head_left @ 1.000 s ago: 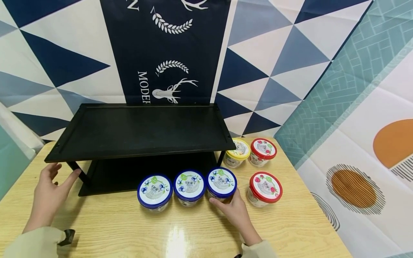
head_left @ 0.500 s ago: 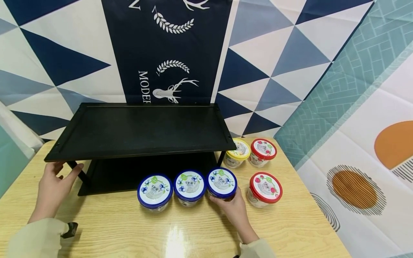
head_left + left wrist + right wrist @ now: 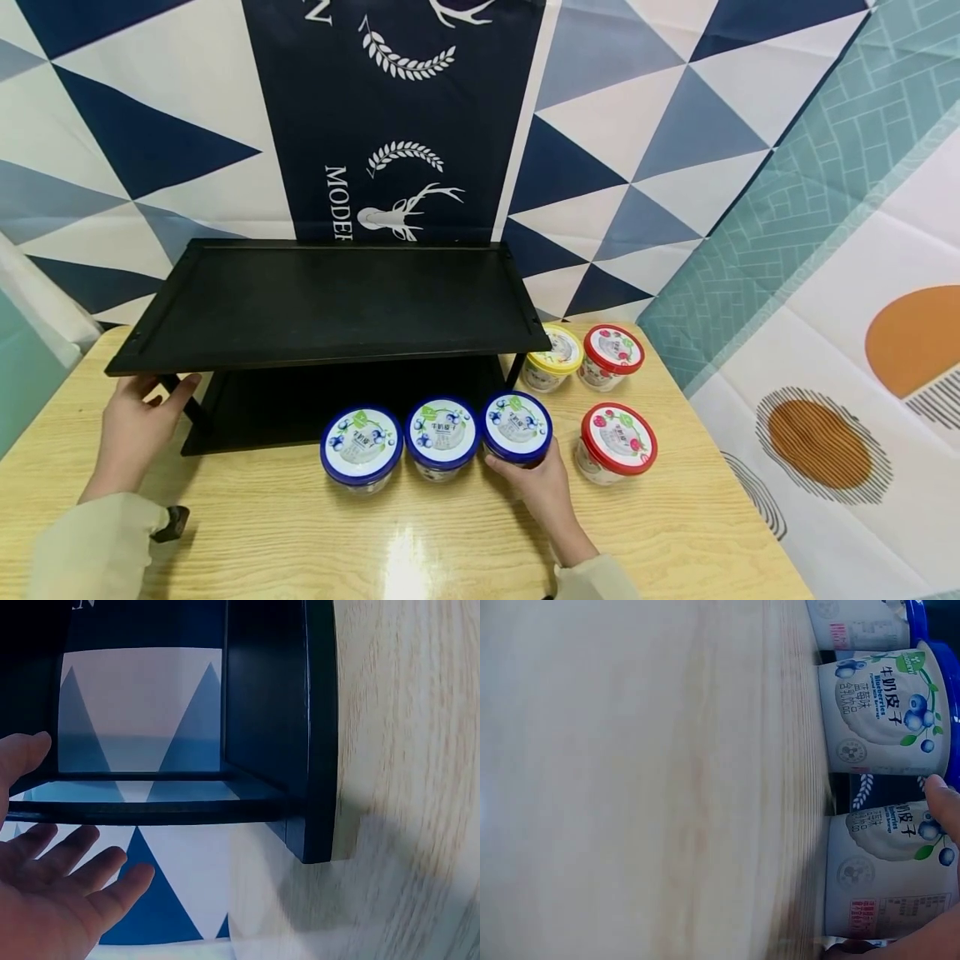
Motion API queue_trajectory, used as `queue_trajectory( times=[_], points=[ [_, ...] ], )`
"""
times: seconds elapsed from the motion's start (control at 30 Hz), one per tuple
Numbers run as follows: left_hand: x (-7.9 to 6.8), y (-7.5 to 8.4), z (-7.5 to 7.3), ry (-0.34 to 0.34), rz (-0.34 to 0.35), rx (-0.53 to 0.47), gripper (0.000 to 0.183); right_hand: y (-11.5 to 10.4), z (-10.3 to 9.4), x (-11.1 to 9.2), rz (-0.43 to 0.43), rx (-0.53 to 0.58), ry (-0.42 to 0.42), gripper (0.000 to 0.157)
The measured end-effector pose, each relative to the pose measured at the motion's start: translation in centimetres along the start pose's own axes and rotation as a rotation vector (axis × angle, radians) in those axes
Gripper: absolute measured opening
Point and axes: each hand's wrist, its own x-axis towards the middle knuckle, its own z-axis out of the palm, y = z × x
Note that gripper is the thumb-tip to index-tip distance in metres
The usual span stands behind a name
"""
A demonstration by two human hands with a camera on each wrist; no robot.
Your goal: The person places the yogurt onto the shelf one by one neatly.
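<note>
Three blue-lidded blueberry milk cups stand in a row on the table before the black two-tier shelf (image 3: pixel 330 304): a left cup (image 3: pixel 361 448), a middle cup (image 3: pixel 442 435) and a right cup (image 3: pixel 517 427). My right hand (image 3: pixel 542 483) grips the right cup low on its side; the right wrist view shows my thumb (image 3: pixel 943 802) against its wall. At the shelf's left end, my left hand (image 3: pixel 138 429) is around the front post (image 3: pixel 150 813), thumb on one side and relaxed fingers on the other. A gap shows between them and the post in the left wrist view.
Right of the shelf stand a yellow-lidded cup (image 3: pixel 553 354), partly hidden by the shelf top, and a red-lidded cup (image 3: pixel 612 354). Another red-lidded cup (image 3: pixel 618 439) stands closer, right of my right hand. Patterned cloth (image 3: pixel 600 125) hangs behind the wooden table (image 3: pixel 300 542).
My left hand has shifted slightly right and up around the shelf's post. My right hand keeps its hold on the right blueberry cup, and the cups stand in the same places.
</note>
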Motion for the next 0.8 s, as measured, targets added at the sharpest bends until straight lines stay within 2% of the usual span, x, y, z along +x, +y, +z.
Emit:
queue_trajectory(
  times=[0.3,0.5,0.8],
  points=[
    [0.5,0.24,0.06,-0.006,0.022,0.055,0.059,-0.15,0.03,0.12,0.018,0.024,0.005,0.104],
    [0.47,0.17,0.18,0.04,0.05,0.1,0.045,-0.2,0.09,0.15,0.021,0.025,0.005,0.105],
    [0.23,0.14,0.29,0.087,0.045,0.133,0.037,-0.07,0.21,0.1,0.011,0.052,0.0,0.107]
  ],
)
